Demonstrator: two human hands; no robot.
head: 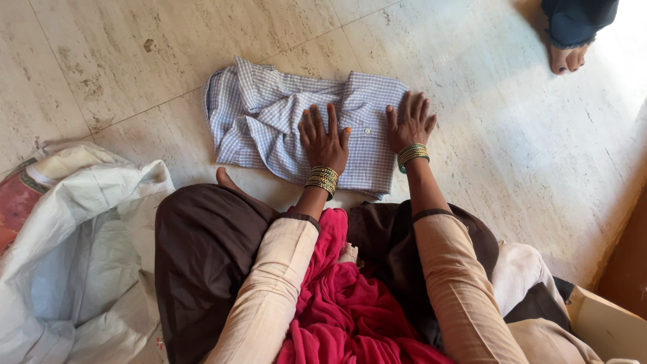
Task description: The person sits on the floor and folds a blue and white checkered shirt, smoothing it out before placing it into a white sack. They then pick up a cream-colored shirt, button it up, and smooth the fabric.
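Note:
A blue-and-white checked shirt (pixel 269 114) lies partly folded on the pale stone floor in front of my crossed legs. My left hand (pixel 323 138) rests flat on the middle of the shirt, fingers spread. Pressing flat on the shirt's right edge is my right hand (pixel 410 123), fingers also apart. Both wrists wear green and gold bangles. Neither hand grips the cloth; both lie palm down on it.
A large white woven sack (pixel 81 256) lies open at my left. A red cloth (pixel 344 303) drapes over my lap. Another person's bare foot (pixel 566 57) stands at the top right. A cardboard box corner (pixel 606 323) sits at the lower right.

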